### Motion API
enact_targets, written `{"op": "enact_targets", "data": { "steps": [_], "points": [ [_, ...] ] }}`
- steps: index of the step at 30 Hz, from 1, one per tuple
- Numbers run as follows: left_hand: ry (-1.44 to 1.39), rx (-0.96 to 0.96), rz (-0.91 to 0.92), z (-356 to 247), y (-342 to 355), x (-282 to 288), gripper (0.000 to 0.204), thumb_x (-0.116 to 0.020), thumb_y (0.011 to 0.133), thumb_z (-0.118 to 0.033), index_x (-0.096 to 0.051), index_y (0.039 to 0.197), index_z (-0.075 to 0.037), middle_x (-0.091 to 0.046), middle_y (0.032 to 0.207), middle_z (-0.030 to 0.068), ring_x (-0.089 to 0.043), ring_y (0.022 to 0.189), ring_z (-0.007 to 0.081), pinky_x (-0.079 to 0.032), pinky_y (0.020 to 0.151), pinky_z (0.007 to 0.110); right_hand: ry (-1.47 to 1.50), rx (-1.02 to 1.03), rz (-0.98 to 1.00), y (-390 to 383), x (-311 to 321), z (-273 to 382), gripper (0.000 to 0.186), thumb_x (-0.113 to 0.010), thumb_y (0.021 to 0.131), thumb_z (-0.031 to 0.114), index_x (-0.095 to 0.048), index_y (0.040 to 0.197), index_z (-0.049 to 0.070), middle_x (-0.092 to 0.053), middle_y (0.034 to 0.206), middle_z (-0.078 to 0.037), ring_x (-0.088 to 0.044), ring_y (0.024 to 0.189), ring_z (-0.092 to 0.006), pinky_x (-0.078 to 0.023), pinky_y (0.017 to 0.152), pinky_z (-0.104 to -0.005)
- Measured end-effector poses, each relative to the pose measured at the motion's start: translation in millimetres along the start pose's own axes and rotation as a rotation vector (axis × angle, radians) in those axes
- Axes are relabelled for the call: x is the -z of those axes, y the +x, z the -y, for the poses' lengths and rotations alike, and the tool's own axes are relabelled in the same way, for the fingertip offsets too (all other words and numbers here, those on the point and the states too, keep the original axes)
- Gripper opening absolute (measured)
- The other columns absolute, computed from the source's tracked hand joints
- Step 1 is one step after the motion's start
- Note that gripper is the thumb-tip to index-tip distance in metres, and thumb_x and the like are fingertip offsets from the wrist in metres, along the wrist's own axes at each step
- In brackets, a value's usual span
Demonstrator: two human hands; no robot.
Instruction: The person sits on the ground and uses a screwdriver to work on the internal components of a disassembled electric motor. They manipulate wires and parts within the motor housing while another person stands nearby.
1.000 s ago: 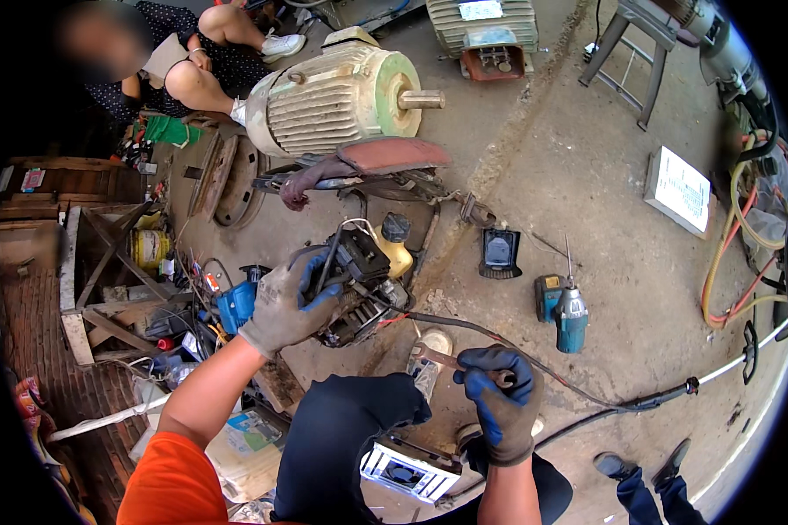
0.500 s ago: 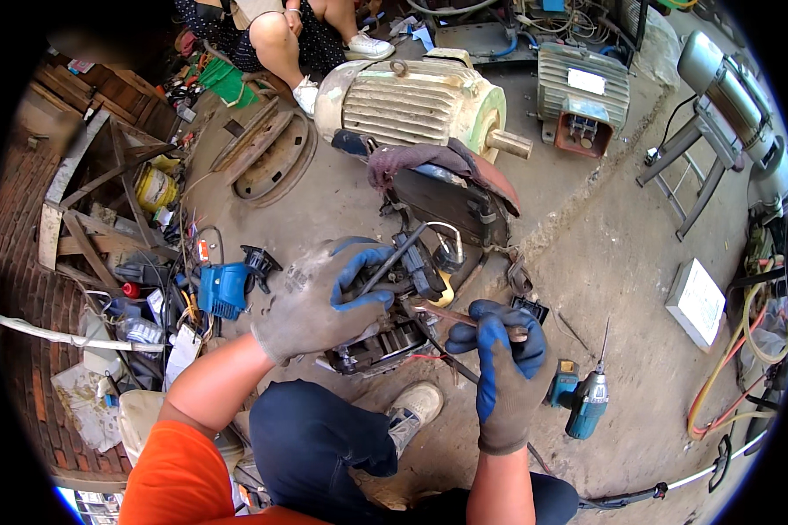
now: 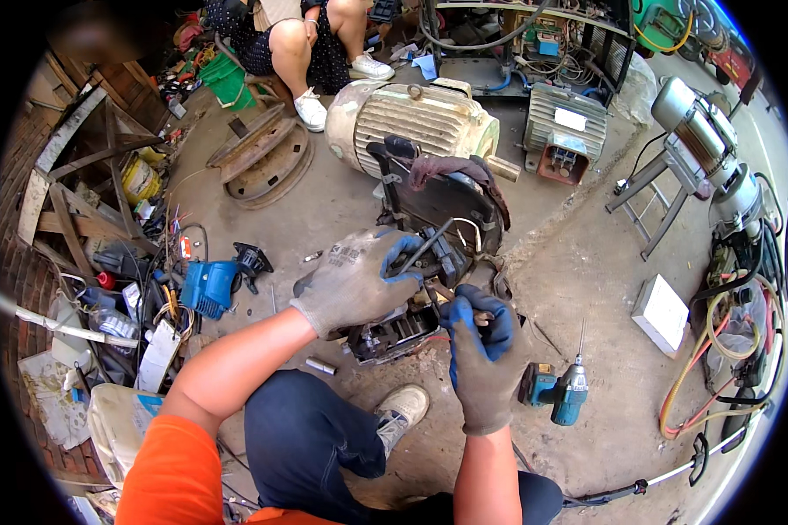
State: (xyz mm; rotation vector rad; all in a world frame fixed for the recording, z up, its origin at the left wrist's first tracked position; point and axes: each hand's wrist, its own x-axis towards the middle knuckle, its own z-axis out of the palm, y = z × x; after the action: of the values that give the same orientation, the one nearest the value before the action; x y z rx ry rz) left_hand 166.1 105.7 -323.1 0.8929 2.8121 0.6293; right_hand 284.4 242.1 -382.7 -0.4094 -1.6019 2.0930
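Note:
My left hand (image 3: pixel 363 276), in a grey glove with blue fingers, curls its thumb and fingers around a dark cable (image 3: pixel 427 248). Beside those fingertips is a black block-shaped part (image 3: pixel 448 256) with a pale wire looping over it. My right hand (image 3: pixel 483 359), gloved alike, is closed around a slim brownish hand tool (image 3: pixel 481 319). Its exact kind is hidden by the fingers; its far end points at the parts by my left hand. Below both hands lies an opened dark machine housing (image 3: pixel 394 339) on the ground.
A cordless drill (image 3: pixel 569 395) stands right of my right hand. Beyond the work sit a large electric motor (image 3: pixel 420 122), a smaller grey motor (image 3: pixel 565 122) and a rusty wheel rim (image 3: pixel 263 157). A blue power tool (image 3: pixel 208 289) lies left. Another person (image 3: pixel 291 52) sits at the back.
The view has shifted slightly. My right hand has come closer to my left, and the tool in it has turned to point more away from me. My left hand keeps its hold.

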Motion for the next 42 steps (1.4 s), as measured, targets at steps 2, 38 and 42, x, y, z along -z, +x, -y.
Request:
{"op": "enact_targets", "data": {
  "steps": [2,38,42],
  "points": [
    [-0.036,0.025,-0.007,6,2,-6,0.050,-0.062,0.082,-0.038,-0.060,0.121,-0.007,-0.062,0.114,0.0208,-0.058,0.108,0.0392,-0.047,0.092,0.048,-0.041,0.050,-0.031,-6,-7,-4,0.024,-0.065,0.090,0.001,-0.061,0.111,-0.010,-0.069,0.098,-0.013,-0.061,0.087,-0.0096,-0.052,0.073,-0.0250],
    [-0.280,0.056,0.160,12,12,2,0.037,-0.058,0.088,-0.034,-0.062,0.114,-0.008,-0.064,0.114,0.0182,-0.061,0.106,0.0354,-0.046,0.091,0.042,-0.596,0.292,0.021,5,9,-16,0.020,-0.056,0.091,0.007,-0.064,0.108,0.000,-0.059,0.108,-0.017,-0.062,0.095,-0.0290,-0.050,0.083,-0.0363],
    [-0.271,0.099,0.132,15,12,-2,0.040,-0.056,0.090,-0.034,-0.055,0.122,-0.010,-0.063,0.116,0.0197,-0.059,0.109,0.0379,-0.045,0.093,0.043,-1.002,0.188,0.077,8,-16,-15,0.028,-0.064,0.086,0.021,-0.064,0.109,0.005,-0.059,0.108,-0.020,-0.064,0.091,-0.0384,-0.053,0.076,-0.0458]
  ]
}}
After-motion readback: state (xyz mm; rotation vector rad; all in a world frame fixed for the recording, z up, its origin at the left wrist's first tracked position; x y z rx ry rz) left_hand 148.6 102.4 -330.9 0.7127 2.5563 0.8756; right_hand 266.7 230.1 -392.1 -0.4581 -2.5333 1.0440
